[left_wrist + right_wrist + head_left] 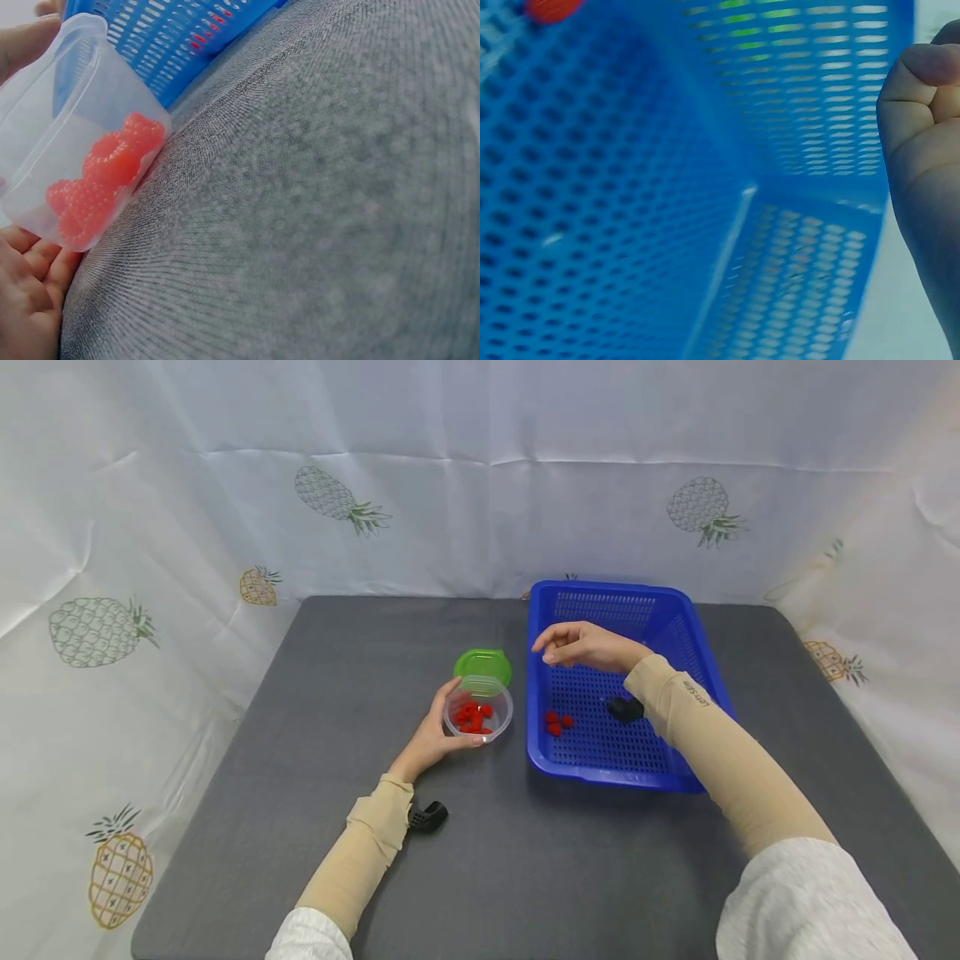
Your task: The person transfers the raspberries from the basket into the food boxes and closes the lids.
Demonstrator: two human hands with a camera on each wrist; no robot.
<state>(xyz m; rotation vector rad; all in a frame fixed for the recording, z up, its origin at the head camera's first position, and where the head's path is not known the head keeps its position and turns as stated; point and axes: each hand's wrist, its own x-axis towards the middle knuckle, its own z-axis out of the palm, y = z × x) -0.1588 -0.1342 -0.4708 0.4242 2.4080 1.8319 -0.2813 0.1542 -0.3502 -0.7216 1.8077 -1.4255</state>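
Observation:
My left hand (437, 735) grips a clear plastic tub (502, 714), thumb at its near side and fingers at its far side. Several raspberries (112, 161) lie in the bottom of the tub, which stands on the dark table (337, 693). Over the left rim of a blue basket (532, 727) hovers my right hand (588, 646), its fingers loosely curled with nothing showing between them. Inside the basket a few raspberries (553, 718) sit on the floor near the left wall.
A green lid (480, 662) lies behind the tub, left of the basket. Black wrist-camera bodies show under the left wrist (429, 817) and by the right wrist (624, 709). White curtains (465, 518) with pineapple prints surround the table.

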